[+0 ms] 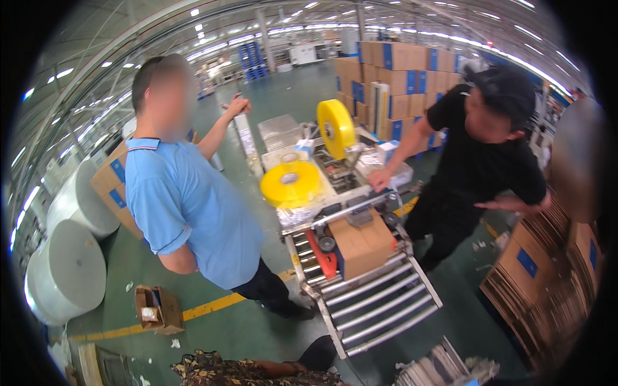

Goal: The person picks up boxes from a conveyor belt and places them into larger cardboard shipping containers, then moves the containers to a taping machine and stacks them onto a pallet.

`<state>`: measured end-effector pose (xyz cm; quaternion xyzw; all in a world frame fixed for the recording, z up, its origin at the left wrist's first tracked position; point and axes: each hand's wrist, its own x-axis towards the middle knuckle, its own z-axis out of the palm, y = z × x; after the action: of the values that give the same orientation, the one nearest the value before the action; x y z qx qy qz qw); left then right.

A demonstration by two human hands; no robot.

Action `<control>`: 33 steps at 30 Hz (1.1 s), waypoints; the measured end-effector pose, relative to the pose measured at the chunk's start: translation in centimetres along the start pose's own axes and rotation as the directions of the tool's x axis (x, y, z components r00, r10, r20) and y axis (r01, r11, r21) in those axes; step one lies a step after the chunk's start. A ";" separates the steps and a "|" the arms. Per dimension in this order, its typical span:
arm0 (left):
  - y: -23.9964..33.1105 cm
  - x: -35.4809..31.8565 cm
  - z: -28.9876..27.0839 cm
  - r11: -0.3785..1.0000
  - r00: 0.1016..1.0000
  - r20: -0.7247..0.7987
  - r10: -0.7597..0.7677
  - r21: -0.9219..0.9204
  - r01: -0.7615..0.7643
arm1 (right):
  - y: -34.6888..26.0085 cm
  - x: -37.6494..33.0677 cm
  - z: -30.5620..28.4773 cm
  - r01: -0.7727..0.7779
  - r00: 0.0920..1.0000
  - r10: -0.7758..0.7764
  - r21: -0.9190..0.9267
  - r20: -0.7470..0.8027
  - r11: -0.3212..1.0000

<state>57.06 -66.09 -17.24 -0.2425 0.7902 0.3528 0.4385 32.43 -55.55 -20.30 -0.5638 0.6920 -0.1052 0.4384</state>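
At the lower edge a patterned dark-and-tan cloth (215,368) shows, with a strip of bare skin beside it and a dark shape at its end. I take this to be my left arm, with my left hand (318,352) in or behind the dark shape; its fingers cannot be made out. My right hand is out of view. Just beyond, a metal roller conveyor (380,307) slopes toward me. On its upper part a closed brown carton (362,241) sits under the carton-sealing machine (351,209). Neither hand is seen touching the carton.
A person in a light blue polo (187,206) stands left, one hand at a post. Another in black (486,148) reaches to the machine. Yellow tape rolls (336,128) sit on it. Flattened cartons (534,289) stand right, film rolls (67,273) left, an open box (161,309) on the floor.
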 end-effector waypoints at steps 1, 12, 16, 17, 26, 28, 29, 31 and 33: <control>0.8 -1.2 1.0 1.000 0.996 0.083 -0.009 0.001 0.009 | 0.8 -2.7 0.6 -0.053 0.998 0.053 0.014 -0.029 0.999; 5.2 -1.4 -4.5 0.982 0.976 -0.175 0.132 0.157 -0.104 | 9.2 -34.1 17.4 -0.686 0.474 0.809 0.430 -0.348 0.587; 4.1 1.8 0.1 0.939 0.966 -0.039 0.256 0.245 -0.239 | 4.6 -39.1 35.2 -0.820 0.482 0.787 0.118 -0.385 0.560; 5.1 2.4 1.5 0.928 0.959 0.000 0.282 0.255 -0.272 | 3.5 -37.6 37.4 -0.719 0.670 0.698 0.015 -0.252 0.695; 7.8 2.1 8.8 0.829 0.882 0.386 0.272 0.371 -0.419 | -7.3 -43.7 27.5 -0.467 0.384 0.915 0.829 -0.123 0.307; 10.0 2.0 8.7 0.802 0.879 0.387 0.278 0.411 -0.434 | -8.2 -44.1 27.3 -0.370 0.183 0.964 0.895 -0.194 0.251; 11.7 2.0 9.1 0.788 0.876 0.390 0.285 0.425 -0.445 | -8.0 -44.3 28.1 -0.361 0.127 0.972 0.903 -0.200 0.233; 16.1 1.9 10.9 0.759 0.857 0.407 0.315 0.434 -0.485 | -6.3 -45.9 31.7 -0.397 0.171 0.967 0.885 -0.190 0.245; 21.3 1.6 14.2 0.697 0.818 0.470 0.331 0.462 -0.548 | -5.4 -46.6 38.7 -0.445 0.342 0.934 0.857 -0.106 0.260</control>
<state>48.89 -41.81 -16.47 0.1691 0.8020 0.2286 0.5253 63.30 -3.25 -17.11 0.1197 0.8709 -0.3126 0.3599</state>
